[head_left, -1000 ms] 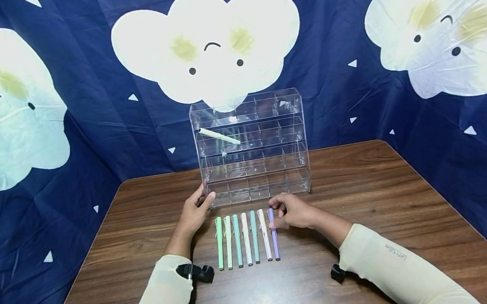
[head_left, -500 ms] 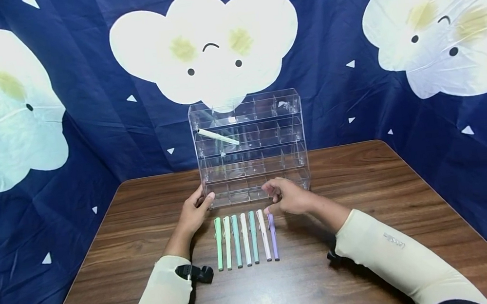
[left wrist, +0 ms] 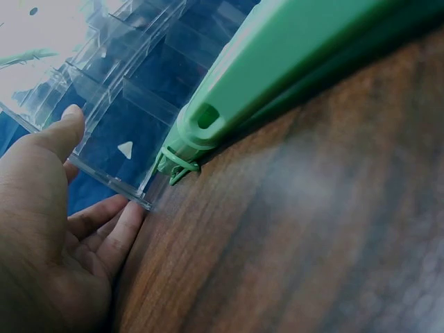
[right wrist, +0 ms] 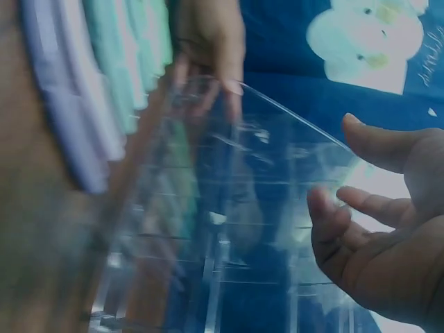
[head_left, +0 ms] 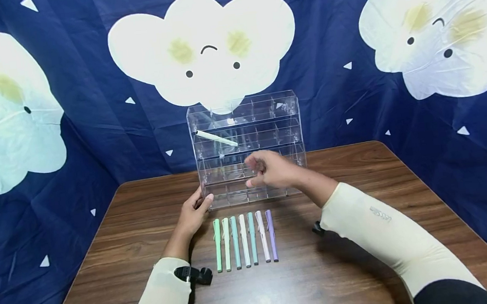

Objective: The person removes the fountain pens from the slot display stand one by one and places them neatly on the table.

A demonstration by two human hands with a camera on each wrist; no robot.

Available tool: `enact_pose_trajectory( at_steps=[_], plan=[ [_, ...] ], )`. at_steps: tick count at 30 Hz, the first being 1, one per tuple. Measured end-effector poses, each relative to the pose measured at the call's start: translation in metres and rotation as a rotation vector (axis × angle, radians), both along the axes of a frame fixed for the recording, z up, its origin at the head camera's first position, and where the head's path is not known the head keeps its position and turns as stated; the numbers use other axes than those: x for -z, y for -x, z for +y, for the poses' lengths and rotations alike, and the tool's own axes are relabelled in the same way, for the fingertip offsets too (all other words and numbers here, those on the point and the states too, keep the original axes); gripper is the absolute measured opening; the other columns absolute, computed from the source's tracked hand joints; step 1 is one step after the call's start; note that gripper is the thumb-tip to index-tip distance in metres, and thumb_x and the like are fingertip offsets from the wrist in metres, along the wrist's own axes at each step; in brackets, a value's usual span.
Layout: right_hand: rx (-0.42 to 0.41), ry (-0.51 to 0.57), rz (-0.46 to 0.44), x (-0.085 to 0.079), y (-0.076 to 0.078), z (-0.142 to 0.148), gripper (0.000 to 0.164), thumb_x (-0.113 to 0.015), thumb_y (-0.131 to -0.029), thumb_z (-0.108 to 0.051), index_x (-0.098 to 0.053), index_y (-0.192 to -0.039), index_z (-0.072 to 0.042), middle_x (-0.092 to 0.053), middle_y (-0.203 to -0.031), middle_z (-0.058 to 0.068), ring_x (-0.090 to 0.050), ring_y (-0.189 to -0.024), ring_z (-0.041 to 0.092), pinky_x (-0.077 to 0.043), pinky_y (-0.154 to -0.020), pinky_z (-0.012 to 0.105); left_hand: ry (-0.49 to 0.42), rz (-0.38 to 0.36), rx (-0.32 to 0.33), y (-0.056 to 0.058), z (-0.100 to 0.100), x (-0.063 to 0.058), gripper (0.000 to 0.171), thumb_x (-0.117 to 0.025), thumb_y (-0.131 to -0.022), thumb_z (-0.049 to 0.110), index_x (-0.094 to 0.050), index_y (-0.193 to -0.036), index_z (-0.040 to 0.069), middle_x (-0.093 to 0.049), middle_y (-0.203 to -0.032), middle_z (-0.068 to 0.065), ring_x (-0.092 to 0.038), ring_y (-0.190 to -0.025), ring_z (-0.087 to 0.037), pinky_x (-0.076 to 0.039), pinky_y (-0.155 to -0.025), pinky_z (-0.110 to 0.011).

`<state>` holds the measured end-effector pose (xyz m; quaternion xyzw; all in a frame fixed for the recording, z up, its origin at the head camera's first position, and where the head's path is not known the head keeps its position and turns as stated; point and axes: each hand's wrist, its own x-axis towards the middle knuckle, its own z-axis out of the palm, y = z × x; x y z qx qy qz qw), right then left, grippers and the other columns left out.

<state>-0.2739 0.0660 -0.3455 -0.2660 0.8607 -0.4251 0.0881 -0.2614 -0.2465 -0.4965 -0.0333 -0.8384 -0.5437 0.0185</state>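
Note:
A clear acrylic display rack [head_left: 252,199] with several tiers of compartments stands upright at the back of the table. My left hand [head_left: 193,214] holds its lower left edge, thumb in front and fingers around the side; the left wrist view shows the same hand [left wrist: 62,208] there. My right hand [head_left: 273,169] hovers before the rack's lower tiers, fingers loosely bent, with nothing between them in the right wrist view. A pale green pen [head_left: 217,138] lies slanted across an upper left tier. Several pens stand in a row before the rack, from a green pen [head_left: 218,245] to a purple pen [head_left: 271,236].
The brown wooden table [head_left: 325,271] carries the rack and the pens. Behind it hangs a dark blue curtain [head_left: 332,114] with white clouds. A green pen [left wrist: 229,90] looms large near the left wrist camera.
My right hand has risen from beside the purple pen, forward and a little left, to the front of the rack. My left hand stays on the rack's edge. The pens have not moved.

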Motion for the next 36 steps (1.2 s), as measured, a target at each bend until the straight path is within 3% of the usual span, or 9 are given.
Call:
enact_pose_trajectory(
  at_steps=[6, 11, 18, 24, 30, 33, 36],
  plan=[
    [0.014, 0.098, 0.0, -0.025, 0.019, -0.018, 0.052, -0.085, -0.097, -0.013, -0.064, -0.143, -0.002, -0.063, -0.13, 0.02, -0.064, -0.074, 0.018, -0.061, -0.073, 0.032, -0.006, 0.004, 0.008, -0.002, -0.002, 0.001, 0.069, -0.061, -0.112, 0.046, -0.032, -0.173, 0.033, -0.052, -0.166, -0.023, -0.059, -0.145, -0.042, -0.058, -0.108, -0.05],
    [0.057, 0.123, 0.03, -0.034, 0.033, -0.033, 0.05, -0.083, -0.1, -0.017, -0.064, -0.144, -0.003, -0.062, -0.129, 0.019, -0.063, -0.064, 0.019, -0.061, -0.067, 0.035, -0.003, -0.004, 0.002, -0.004, -0.003, 0.0, 0.069, -0.061, -0.112, 0.047, -0.032, -0.173, 0.033, -0.053, -0.165, -0.023, -0.061, -0.142, -0.041, -0.057, -0.109, -0.05],
    [0.161, 0.196, 0.041, -0.035, 0.055, -0.048, 0.044, -0.077, -0.104, -0.019, -0.063, -0.144, -0.005, -0.062, -0.131, 0.014, -0.057, -0.056, 0.018, -0.055, -0.061, 0.035, -0.017, -0.007, 0.008, -0.004, -0.002, -0.002, 0.069, -0.061, -0.112, 0.047, -0.031, -0.173, 0.034, -0.052, -0.166, -0.022, -0.061, -0.142, -0.041, -0.058, -0.109, -0.05],
    [0.19, 0.233, 0.038, -0.03, 0.067, -0.053, 0.043, -0.073, -0.107, -0.018, -0.063, -0.145, -0.001, -0.062, -0.128, 0.012, -0.05, -0.053, 0.014, -0.057, -0.064, 0.045, -0.012, 0.002, 0.01, -0.003, 0.001, 0.0, 0.07, -0.063, -0.112, 0.043, -0.031, -0.174, 0.03, -0.049, -0.168, -0.021, -0.055, -0.15, -0.043, -0.054, -0.114, -0.054],
    [0.21, 0.186, 0.029, -0.027, 0.07, -0.066, 0.042, -0.073, -0.107, -0.02, -0.064, -0.145, -0.004, -0.064, -0.138, 0.014, -0.059, -0.06, 0.021, -0.057, -0.06, 0.034, -0.038, -0.002, 0.008, -0.003, 0.0, 0.001, 0.068, -0.063, -0.112, 0.043, -0.033, -0.173, 0.032, -0.055, -0.163, -0.025, -0.062, -0.137, -0.039, -0.06, -0.102, -0.04],
    [0.216, 0.164, 0.018, -0.027, 0.07, -0.074, 0.041, -0.072, -0.108, -0.021, -0.064, -0.146, -0.007, -0.063, -0.144, 0.014, -0.064, -0.066, 0.03, -0.056, -0.058, 0.032, -0.04, -0.006, 0.006, -0.002, -0.001, 0.001, 0.068, -0.062, -0.112, 0.045, -0.032, -0.173, 0.034, -0.054, -0.163, -0.026, -0.063, -0.137, -0.04, -0.06, -0.104, -0.043],
    [0.227, 0.135, 0.015, -0.027, 0.07, -0.08, 0.041, -0.072, -0.109, -0.022, -0.063, -0.147, -0.008, -0.062, -0.146, 0.014, -0.064, -0.066, 0.028, -0.056, -0.058, 0.031, -0.034, -0.017, 0.01, -0.004, 0.0, 0.001, 0.07, -0.061, -0.112, 0.046, -0.03, -0.173, 0.033, -0.053, -0.164, -0.026, -0.061, -0.141, -0.041, -0.06, -0.107, -0.047]
  ],
)
